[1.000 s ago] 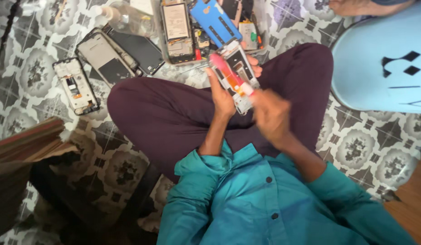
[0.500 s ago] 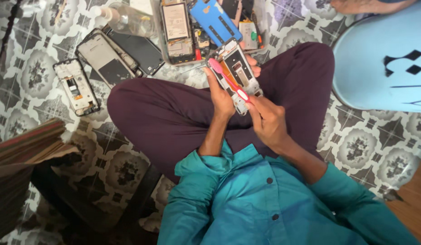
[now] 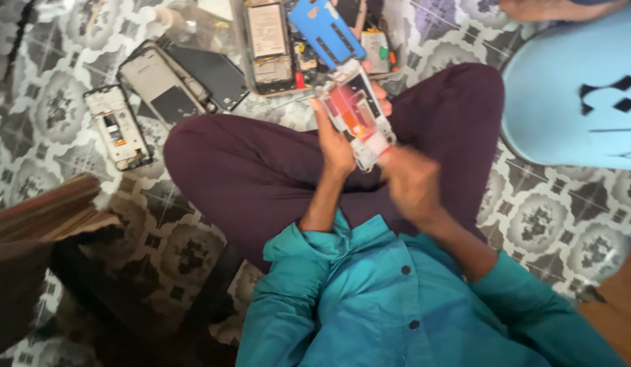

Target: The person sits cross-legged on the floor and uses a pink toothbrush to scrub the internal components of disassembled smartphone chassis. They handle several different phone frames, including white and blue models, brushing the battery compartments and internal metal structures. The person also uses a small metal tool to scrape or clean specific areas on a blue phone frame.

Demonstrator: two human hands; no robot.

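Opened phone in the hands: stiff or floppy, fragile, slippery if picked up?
The opened phone looks like a flat, rigid slab, so it is probably stiff rather than floppy. Its insides are exposed, so it is likely fragile and best held by the edges, as the left hand does. It seems thin and probably light; the right hand is too blurred to judge its grip.

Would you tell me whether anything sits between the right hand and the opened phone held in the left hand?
Nothing visible does: the right hand, blurred, is at the lower end of the opened phone, which the left hand grips.
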